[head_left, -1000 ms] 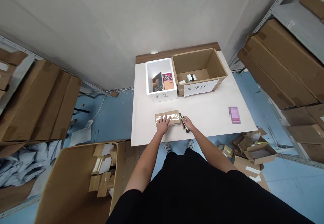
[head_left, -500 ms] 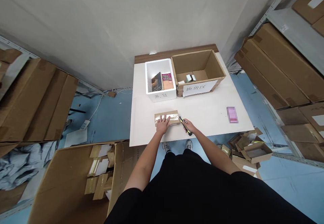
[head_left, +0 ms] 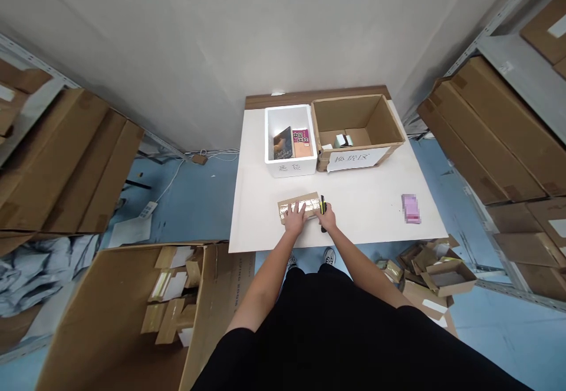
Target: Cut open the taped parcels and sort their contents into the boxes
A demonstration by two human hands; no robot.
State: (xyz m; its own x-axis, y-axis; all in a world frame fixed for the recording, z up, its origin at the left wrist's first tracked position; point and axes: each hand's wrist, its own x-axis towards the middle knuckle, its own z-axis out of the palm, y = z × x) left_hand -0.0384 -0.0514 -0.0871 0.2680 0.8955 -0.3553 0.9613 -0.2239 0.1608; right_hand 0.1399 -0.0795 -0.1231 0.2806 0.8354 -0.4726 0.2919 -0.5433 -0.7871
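Note:
A small flat cardboard parcel (head_left: 292,204) sealed with shiny tape lies near the front edge of the white table (head_left: 367,196). My left hand (head_left: 295,219) rests flat on it, fingers spread. My right hand (head_left: 328,220) is closed round a black and yellow utility knife (head_left: 322,204), whose tip sits at the parcel's right end.
Behind stand a white foam box (head_left: 289,137) holding books and an open cardboard box (head_left: 356,127) with a paper label. A pink item (head_left: 411,209) lies at the table's right. A big carton of parcels (head_left: 132,314) sits on the floor left; opened boxes (head_left: 435,273) lie right.
My right hand has turned the knife more upright and brought it against the parcel's right end. My left hand stays on the parcel. The view shifted slightly.

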